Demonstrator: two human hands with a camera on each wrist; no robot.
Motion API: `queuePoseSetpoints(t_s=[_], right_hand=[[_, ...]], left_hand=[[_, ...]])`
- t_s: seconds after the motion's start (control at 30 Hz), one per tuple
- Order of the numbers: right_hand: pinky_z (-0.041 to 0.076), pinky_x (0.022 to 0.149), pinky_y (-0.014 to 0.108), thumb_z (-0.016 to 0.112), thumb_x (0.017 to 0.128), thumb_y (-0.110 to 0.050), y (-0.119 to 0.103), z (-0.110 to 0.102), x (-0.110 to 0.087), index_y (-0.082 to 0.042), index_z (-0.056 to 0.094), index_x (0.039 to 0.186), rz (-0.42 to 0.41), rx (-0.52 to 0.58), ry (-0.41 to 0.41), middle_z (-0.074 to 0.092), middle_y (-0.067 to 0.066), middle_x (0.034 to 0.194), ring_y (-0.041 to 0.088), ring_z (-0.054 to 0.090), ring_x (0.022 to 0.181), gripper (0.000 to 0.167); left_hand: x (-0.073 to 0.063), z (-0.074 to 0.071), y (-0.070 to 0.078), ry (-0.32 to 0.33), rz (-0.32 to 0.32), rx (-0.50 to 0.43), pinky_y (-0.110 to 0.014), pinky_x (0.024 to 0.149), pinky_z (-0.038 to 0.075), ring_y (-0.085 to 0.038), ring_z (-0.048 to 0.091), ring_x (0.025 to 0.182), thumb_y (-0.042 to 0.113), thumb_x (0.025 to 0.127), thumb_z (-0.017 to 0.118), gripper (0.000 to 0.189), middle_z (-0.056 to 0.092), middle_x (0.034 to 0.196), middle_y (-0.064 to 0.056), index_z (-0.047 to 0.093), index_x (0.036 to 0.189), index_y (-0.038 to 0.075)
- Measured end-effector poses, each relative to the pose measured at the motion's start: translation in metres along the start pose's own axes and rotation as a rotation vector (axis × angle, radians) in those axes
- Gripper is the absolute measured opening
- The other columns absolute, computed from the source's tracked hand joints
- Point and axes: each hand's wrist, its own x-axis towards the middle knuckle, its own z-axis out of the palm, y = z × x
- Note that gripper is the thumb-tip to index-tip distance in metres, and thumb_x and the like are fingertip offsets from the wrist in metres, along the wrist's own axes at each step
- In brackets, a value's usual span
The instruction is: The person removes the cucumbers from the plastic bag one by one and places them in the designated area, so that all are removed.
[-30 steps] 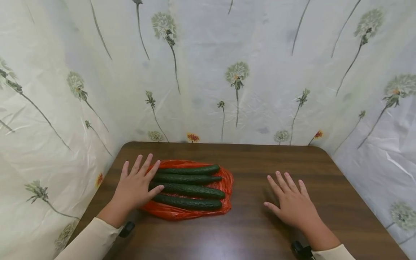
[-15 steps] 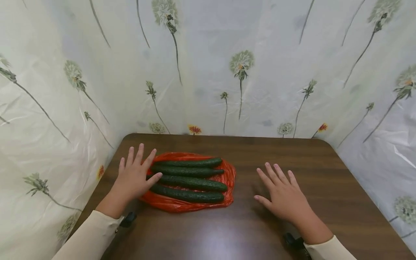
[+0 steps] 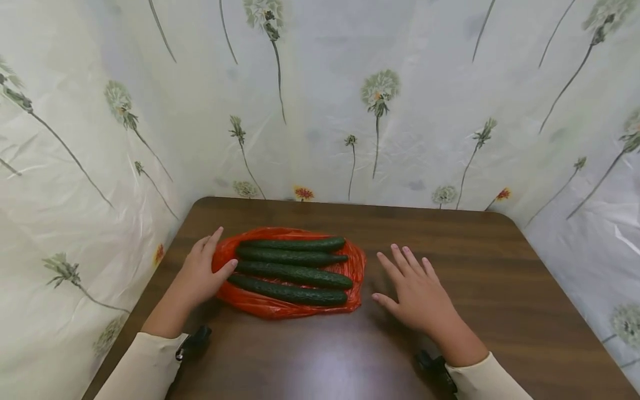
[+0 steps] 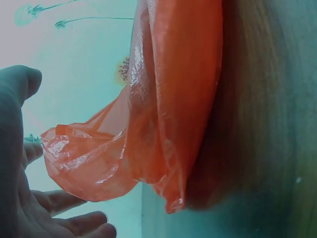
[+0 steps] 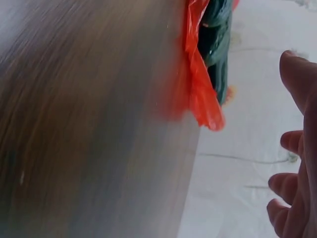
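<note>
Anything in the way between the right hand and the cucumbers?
No separate object is visible there. Between the right hand and the cucumbers lie only a strip of table and the crumpled right edge of the red bag beneath them.

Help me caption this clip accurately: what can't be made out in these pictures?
Head: parts of the crumpled red plastic bag, hidden under four long dark-green cucumbers.
Head: the near edge of the brown wood-grain table, cut off by the bottom edge.
Left wrist: the cucumbers, hidden by the bag's side.
Right wrist: much of the bare right hand, cut off by the right edge.
</note>
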Motion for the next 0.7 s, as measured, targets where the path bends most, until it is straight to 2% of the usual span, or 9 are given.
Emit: queuePoseSetpoints(t_s=[0.17, 0.37, 0.5, 0.7], right_hand=[[0.016, 0.123, 0.072, 0.06, 0.095, -0.069, -0.007, 0.002, 0.006, -0.027, 0.023, 0.168, 0.005, 0.035, -0.017, 0.015, 0.014, 0.175, 0.04, 0.018, 0.16, 0.092], [0.019, 0.123, 0.072, 0.062, 0.095, -0.067, -0.019, 0.009, 0.01, -0.025, 0.026, 0.168, 0.001, 0.074, -0.029, 0.019, 0.015, 0.174, 0.041, 0.021, 0.159, 0.091], [0.019, 0.123, 0.071, 0.063, 0.095, -0.067, -0.024, 0.013, 0.013, -0.027, 0.025, 0.168, -0.001, 0.091, -0.018, 0.02, 0.013, 0.174, 0.04, 0.023, 0.159, 0.091], [0.02, 0.124, 0.07, 0.063, 0.093, -0.068, -0.032, 0.015, 0.019, -0.024, 0.029, 0.167, -0.004, 0.115, -0.005, 0.021, 0.013, 0.174, 0.039, 0.023, 0.159, 0.092]], left_hand=[[0.0, 0.005, -0.006, 0.005, 0.019, -0.109, -0.074, 0.118, 0.029, -0.049, 0.031, 0.151, 0.049, 0.102, 0.062, 0.087, 0.031, 0.165, -0.026, 0.015, 0.17, 0.02], [-0.006, 0.013, -0.015, -0.003, 0.019, -0.197, -0.073, 0.118, 0.029, -0.047, 0.033, 0.151, 0.038, 0.102, 0.066, 0.08, 0.033, 0.167, -0.021, 0.024, 0.168, 0.022], [-0.007, 0.015, -0.018, -0.011, 0.006, -0.277, -0.072, 0.115, 0.035, -0.046, 0.04, 0.147, 0.034, 0.102, 0.067, 0.075, 0.037, 0.166, -0.017, 0.029, 0.166, 0.026], [-0.008, 0.018, -0.024, 0.003, 0.003, -0.372, -0.068, 0.112, 0.042, -0.044, 0.048, 0.141, 0.024, 0.102, 0.068, 0.066, 0.041, 0.162, -0.017, 0.039, 0.161, 0.023]])
